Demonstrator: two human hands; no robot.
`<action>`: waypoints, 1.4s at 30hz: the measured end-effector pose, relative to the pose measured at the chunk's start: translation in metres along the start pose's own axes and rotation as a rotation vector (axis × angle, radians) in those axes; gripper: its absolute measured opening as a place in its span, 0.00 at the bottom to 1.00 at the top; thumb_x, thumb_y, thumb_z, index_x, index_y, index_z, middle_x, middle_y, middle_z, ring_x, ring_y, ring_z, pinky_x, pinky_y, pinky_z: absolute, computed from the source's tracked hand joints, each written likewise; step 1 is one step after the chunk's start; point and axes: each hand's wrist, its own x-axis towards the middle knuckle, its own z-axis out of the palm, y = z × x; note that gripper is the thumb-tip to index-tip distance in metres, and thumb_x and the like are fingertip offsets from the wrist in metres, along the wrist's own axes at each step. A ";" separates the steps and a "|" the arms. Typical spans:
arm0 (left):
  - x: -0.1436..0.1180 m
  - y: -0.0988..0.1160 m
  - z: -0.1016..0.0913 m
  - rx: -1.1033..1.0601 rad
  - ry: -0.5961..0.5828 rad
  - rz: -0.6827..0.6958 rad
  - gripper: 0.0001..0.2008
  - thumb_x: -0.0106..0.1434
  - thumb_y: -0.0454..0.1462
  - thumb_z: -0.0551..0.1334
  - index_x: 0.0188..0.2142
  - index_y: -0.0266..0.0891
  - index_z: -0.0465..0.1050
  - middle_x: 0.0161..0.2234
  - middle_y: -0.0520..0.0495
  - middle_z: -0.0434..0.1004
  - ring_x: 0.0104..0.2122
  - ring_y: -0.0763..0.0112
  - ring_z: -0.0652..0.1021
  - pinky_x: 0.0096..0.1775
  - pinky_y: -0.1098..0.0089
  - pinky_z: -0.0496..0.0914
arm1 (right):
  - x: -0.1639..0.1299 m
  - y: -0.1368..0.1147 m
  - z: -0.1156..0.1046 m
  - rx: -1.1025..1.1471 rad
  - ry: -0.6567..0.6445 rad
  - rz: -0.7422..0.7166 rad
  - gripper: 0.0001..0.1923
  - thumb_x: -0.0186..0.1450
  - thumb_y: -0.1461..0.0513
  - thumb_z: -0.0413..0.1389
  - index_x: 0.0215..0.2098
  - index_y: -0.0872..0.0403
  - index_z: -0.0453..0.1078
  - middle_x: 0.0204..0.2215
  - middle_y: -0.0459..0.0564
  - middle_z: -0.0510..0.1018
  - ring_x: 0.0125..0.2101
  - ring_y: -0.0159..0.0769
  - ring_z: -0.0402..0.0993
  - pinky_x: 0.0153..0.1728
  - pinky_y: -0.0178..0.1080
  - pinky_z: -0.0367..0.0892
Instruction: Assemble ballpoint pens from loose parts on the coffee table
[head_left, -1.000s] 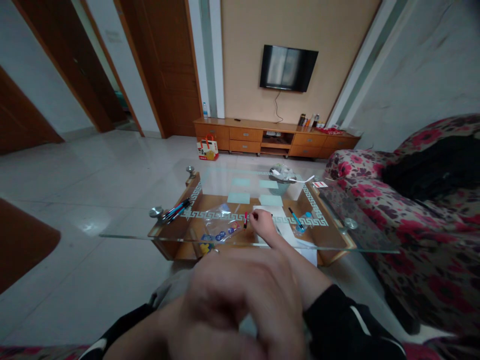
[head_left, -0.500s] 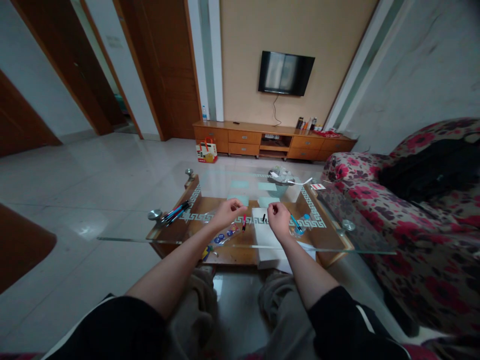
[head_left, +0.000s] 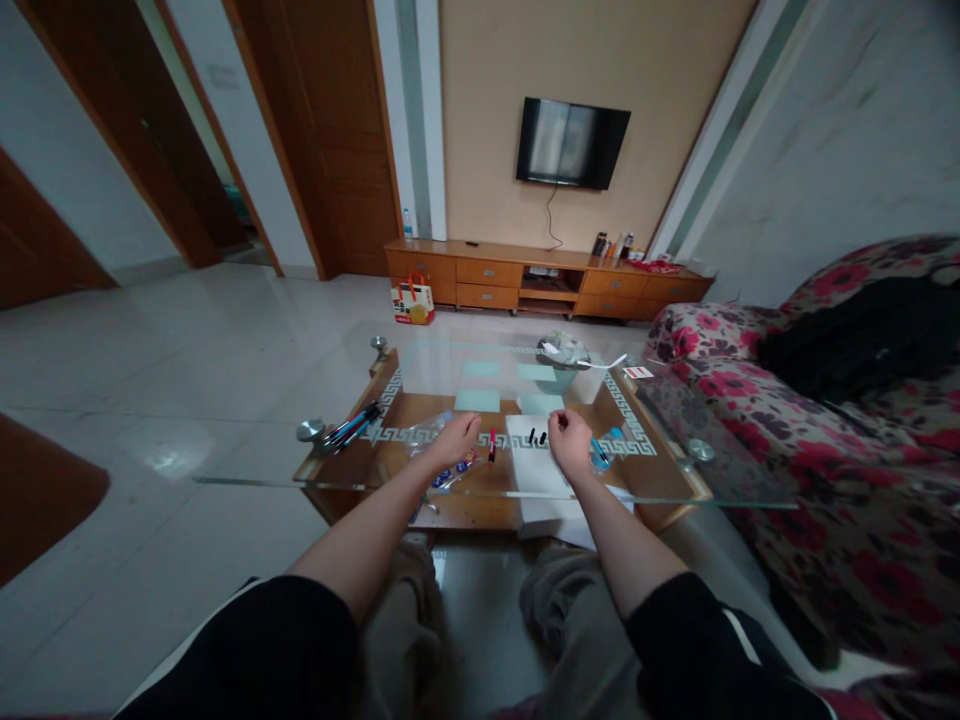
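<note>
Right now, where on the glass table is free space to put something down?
Free: the far glass between the pens at the left corner and the mesh basket. Crowded: the near middle, where left hand, red marker, white paper and right hand sit close.

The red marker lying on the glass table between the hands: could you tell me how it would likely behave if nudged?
The red marker looks round-bodied, so it would probably roll. The glass table appears smooth, so it may slide easily. It seems small and slim, likely light and stiff.

We're in a home living room: wall-mounted television (head_left: 572, 142), low wooden cabinet (head_left: 547, 279), floral sofa (head_left: 825, 420), glass coffee table (head_left: 675, 480).
</note>
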 end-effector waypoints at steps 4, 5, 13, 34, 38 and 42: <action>-0.004 0.005 0.006 0.000 -0.093 0.074 0.20 0.71 0.43 0.52 0.25 0.38 0.69 0.23 0.51 0.71 0.25 0.71 0.69 0.30 0.71 0.57 | 0.000 0.006 0.001 -0.013 0.000 0.011 0.15 0.65 0.58 0.48 0.30 0.57 0.74 0.27 0.53 0.78 0.28 0.37 0.70 0.34 0.36 0.60; -0.004 0.007 0.008 -0.007 -0.093 0.077 0.19 0.69 0.44 0.54 0.25 0.38 0.70 0.24 0.51 0.72 0.26 0.71 0.69 0.31 0.71 0.58 | -0.001 0.007 0.001 -0.015 0.001 0.015 0.15 0.65 0.59 0.49 0.30 0.57 0.74 0.28 0.53 0.78 0.28 0.37 0.70 0.34 0.36 0.60; 0.000 0.016 0.013 -0.010 -0.023 0.012 0.10 0.67 0.41 0.58 0.33 0.40 0.74 0.30 0.50 0.78 0.30 0.69 0.74 0.33 0.72 0.62 | -0.003 0.003 -0.002 -0.003 0.009 0.026 0.15 0.65 0.58 0.48 0.31 0.56 0.74 0.28 0.52 0.79 0.29 0.37 0.71 0.34 0.36 0.61; -0.011 0.008 0.009 0.224 -0.127 0.135 0.17 0.70 0.36 0.53 0.56 0.46 0.68 0.50 0.44 0.72 0.46 0.63 0.74 0.47 0.64 0.68 | -0.003 -0.001 0.003 -0.010 -0.013 -0.103 0.13 0.65 0.60 0.48 0.30 0.56 0.72 0.26 0.51 0.76 0.29 0.37 0.69 0.34 0.37 0.60; -0.013 0.007 0.011 0.267 -0.178 0.155 0.18 0.72 0.42 0.51 0.58 0.48 0.68 0.58 0.44 0.67 0.54 0.57 0.69 0.54 0.57 0.65 | -0.003 -0.008 0.005 0.006 -0.030 -0.153 0.12 0.65 0.60 0.49 0.31 0.56 0.72 0.27 0.51 0.76 0.29 0.37 0.69 0.34 0.37 0.60; -0.016 0.005 0.012 0.283 -0.208 0.121 0.16 0.69 0.44 0.55 0.54 0.47 0.70 0.60 0.45 0.66 0.56 0.55 0.67 0.55 0.53 0.64 | -0.005 -0.014 0.004 0.022 -0.057 -0.174 0.11 0.65 0.61 0.48 0.31 0.56 0.72 0.28 0.51 0.76 0.29 0.37 0.69 0.34 0.37 0.60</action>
